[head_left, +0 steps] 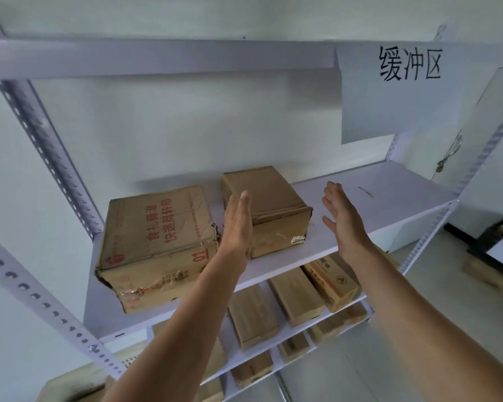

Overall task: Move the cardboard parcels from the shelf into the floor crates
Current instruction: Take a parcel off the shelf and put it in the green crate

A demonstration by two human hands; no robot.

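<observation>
Two cardboard parcels stand on the white shelf board (375, 195). The larger one (154, 245) on the left is dented and carries red print. A smaller plain parcel (269, 207) sits to its right, further back. My left hand (237, 224) is flat with straight fingers, at the small parcel's left side between the two parcels. My right hand (341, 216) is held open in the air to the right of the small parcel, a gap away from it, palm turned towards it.
Lower shelves hold several long cardboard boxes (294, 297). A paper sign (410, 91) hangs from the shelf above at the right. Perforated metal uprights (50, 158) frame the rack. On the floor at far right stands a dark crate (497, 250).
</observation>
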